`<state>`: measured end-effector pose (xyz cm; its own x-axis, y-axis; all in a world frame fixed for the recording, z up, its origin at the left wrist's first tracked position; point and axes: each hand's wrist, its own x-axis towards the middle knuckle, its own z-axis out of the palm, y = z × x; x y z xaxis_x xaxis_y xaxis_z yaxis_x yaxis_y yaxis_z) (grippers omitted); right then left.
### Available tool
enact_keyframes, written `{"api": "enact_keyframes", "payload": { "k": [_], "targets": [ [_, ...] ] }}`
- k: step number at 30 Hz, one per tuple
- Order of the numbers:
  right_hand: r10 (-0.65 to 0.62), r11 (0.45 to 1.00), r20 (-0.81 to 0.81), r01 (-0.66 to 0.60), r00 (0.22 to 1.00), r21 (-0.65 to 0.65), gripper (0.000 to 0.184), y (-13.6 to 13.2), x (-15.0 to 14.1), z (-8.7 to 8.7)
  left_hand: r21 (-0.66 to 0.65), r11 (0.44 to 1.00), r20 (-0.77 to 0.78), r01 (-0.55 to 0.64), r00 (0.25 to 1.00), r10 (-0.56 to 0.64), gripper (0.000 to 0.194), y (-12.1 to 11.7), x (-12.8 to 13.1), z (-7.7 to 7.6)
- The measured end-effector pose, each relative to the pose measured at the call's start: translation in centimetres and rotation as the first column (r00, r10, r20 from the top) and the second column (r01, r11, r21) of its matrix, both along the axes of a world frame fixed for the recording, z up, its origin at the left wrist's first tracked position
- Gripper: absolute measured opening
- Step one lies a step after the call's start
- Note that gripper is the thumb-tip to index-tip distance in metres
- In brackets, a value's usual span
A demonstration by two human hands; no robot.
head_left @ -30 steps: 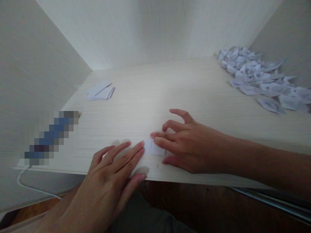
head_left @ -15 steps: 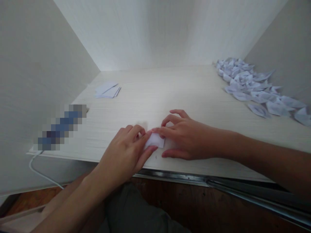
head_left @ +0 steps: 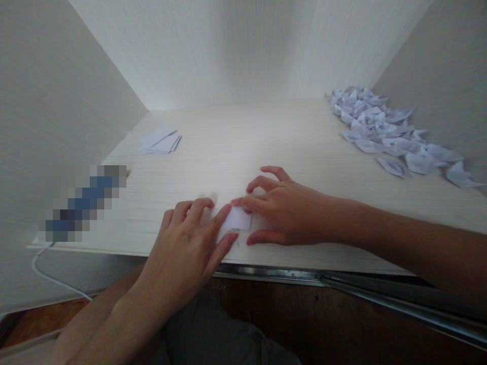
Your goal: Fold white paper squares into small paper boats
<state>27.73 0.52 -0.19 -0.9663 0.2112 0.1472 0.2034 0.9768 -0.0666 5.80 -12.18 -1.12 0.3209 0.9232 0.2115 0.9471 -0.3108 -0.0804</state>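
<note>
A small piece of folded white paper (head_left: pixel 238 219) lies flat on the pale tabletop near its front edge. My left hand (head_left: pixel 190 235) rests over the paper's left end, index fingertip at its top edge and thumb just by its lower edge; the other fingers are curled apart. From the right, my right hand (head_left: pixel 283 210) touches the top right of the paper with its fingertips. Its fingers are spread, and the thumb rests on the table below. Both fingertips meet at the top edge, hiding part of it.
Several loose white paper sheets (head_left: pixel 160 141) lie at the back left. A heap of folded white paper pieces (head_left: pixel 380 124) spreads along the right wall. At the left edge is a blurred-out object (head_left: pixel 81 205) with a white cable (head_left: pixel 57 281). A metal rail (head_left: pixel 274 274) runs under the front edge.
My left hand has gone from lying with straight fingers beside the paper to index and thumb at its edges. The paper shows less width now, its crease line no longer visible. The view has shifted slightly.
</note>
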Motion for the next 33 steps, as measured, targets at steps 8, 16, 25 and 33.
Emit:
{"api": "enact_keyframes", "payload": {
  "k": [8, 16, 25, 33],
  "targets": [
    [0.077, 0.994, -0.116, -0.067, 0.990, 0.086, 0.055, 1.2, 0.2, -0.6, 0.001, 1.000, -0.019, -0.002, 1.000, 0.002, 0.044, 0.4, 0.9, 0.8],
    [0.077, 0.993, -0.037, -0.073, 0.996, 0.094, 0.053, 0.7, 0.0, 0.0, -0.012, 0.999, 0.021, 0.043, 0.999, -0.043, 0.045, 0.5, 0.9, 0.2],
    [0.053, 0.998, 0.001, -0.053, 0.999, 0.023, 0.059, 0.3, -0.1, 0.4, 0.019, 0.998, 0.173, 0.058, 0.983, -0.060, 0.047, 0.3, 0.8, -1.1],
    [0.006, 0.981, -0.083, -0.022, 0.997, -0.192, 0.044, 1.4, -0.1, -0.4, -0.019, 0.999, -0.021, 0.034, 0.999, -0.035, 0.053, 0.6, 1.5, -0.1]
  ]
}}
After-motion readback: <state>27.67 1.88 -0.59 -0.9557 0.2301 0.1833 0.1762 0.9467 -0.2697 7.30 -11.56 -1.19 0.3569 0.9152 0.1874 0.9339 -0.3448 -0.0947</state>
